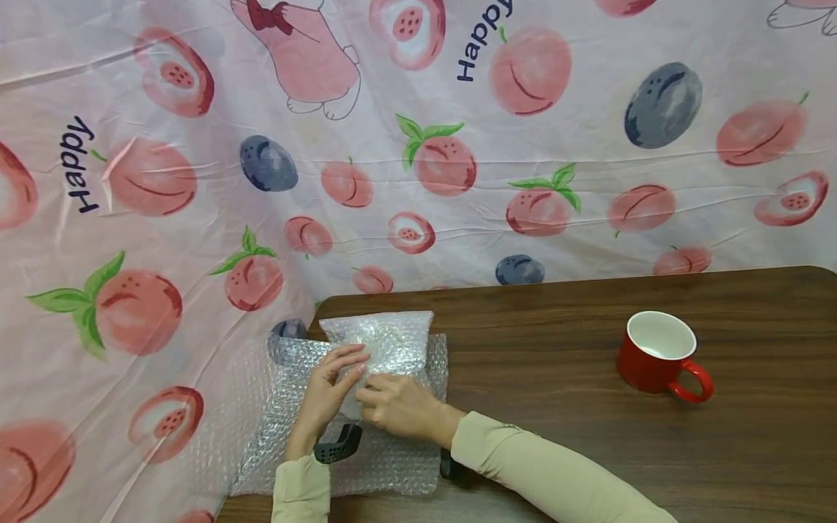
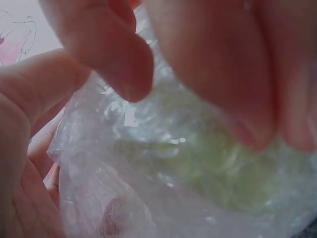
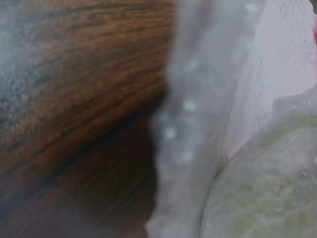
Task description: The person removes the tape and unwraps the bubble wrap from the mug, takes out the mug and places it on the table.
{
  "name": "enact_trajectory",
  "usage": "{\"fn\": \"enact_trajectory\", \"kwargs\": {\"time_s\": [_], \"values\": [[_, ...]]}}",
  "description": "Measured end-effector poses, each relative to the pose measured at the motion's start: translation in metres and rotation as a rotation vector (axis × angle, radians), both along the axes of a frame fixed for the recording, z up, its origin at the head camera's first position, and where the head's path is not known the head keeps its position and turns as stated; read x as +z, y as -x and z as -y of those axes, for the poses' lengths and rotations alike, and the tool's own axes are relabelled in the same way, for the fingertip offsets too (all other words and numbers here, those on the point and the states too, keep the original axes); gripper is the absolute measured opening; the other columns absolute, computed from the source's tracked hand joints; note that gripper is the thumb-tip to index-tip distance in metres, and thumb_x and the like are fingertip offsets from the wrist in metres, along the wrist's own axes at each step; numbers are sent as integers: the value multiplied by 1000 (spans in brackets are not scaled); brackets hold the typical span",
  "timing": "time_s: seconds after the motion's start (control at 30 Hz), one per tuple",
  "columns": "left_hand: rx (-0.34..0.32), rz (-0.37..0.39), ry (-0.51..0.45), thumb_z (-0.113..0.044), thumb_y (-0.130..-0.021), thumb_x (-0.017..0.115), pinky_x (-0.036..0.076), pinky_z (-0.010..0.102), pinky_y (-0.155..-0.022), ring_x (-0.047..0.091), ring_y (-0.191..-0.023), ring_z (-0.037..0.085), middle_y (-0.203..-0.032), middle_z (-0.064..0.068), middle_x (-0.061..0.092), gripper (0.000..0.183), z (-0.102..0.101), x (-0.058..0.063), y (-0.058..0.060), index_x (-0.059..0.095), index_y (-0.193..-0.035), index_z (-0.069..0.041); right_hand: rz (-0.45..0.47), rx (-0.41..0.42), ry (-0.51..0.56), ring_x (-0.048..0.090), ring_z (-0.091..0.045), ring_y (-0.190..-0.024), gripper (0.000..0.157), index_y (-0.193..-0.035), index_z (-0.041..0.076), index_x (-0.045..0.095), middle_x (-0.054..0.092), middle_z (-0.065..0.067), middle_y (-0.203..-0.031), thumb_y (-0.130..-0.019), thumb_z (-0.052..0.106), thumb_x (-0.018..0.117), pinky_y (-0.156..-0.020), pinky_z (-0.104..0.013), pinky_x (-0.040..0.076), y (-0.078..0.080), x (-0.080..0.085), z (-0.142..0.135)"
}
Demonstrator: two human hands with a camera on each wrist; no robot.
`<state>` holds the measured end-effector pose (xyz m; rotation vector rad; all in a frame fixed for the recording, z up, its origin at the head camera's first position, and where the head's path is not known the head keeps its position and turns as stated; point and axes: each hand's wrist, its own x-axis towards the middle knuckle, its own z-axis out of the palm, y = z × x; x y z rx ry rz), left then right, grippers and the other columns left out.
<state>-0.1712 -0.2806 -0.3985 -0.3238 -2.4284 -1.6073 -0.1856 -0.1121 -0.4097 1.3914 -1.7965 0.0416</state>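
Observation:
A piece of bubble wrap (image 1: 395, 341) is bunched around a pale green thing (image 2: 223, 168), whose kind the wrap blurs. My left hand (image 1: 330, 385) holds it from the left, thumb on the near side and some fingers behind in the left wrist view. From the right, my right hand (image 1: 399, 405) pinches the wrap with curled fingers, close to the left thumb. Underneath lies a larger sheet of bubble wrap (image 1: 392, 465), spread at the table's left end. The right wrist view shows the wrap's edge (image 3: 198, 124) close up and blurred.
On the right side of the brown wooden table (image 1: 523, 349) stands a red mug (image 1: 647, 363), white inside, its handle to the right. A fruit-print cloth (image 1: 458, 247) hangs behind and at the left. A small black object (image 1: 450, 465) is partly hidden by the right sleeve.

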Motion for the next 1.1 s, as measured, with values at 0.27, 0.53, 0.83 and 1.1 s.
{"fn": "enact_trajectory", "kwargs": {"time_s": [0.27, 0.53, 0.83, 1.1], "values": [[-4, -18, -13, -12, -84, 61, 23, 56, -95, 38, -115, 20, -120, 9, 50, 23, -1, 0, 1, 64, -103, -1, 11, 15, 36, 52, -5, -82, 18, -68, 25, 65, 56, 11, -83, -82, 20, 55, -74, -15, 44, 2, -2, -1], [-14, 17, -24, -8, -85, 59, 17, 59, -96, 34, -117, 24, -123, 13, 48, 23, -4, 4, -1, 62, -105, 2, 238, 57, 146, 57, 1, -71, 13, -77, 25, 69, 62, 14, -76, -78, 36, 63, -62, -12, 46, 5, 7, -2], [-26, 33, -4, -2, -86, 55, 21, 55, -98, 33, -117, 30, -124, 21, 44, 23, -15, 23, -14, 58, -106, 9, 705, 122, 279, 54, 1, -52, 18, -84, 19, 72, 66, 8, -70, -77, 33, 65, -51, -9, 38, 10, 25, -2], [29, 40, 72, -12, -92, 47, 39, 28, -83, 35, -116, 26, -123, 18, 47, 24, -19, 29, -15, 62, -102, 5, 1316, 170, 449, 57, 2, -63, 18, -89, 7, 71, 68, -2, -81, -81, 22, 64, -57, -14, 43, 20, 32, -1]]}}
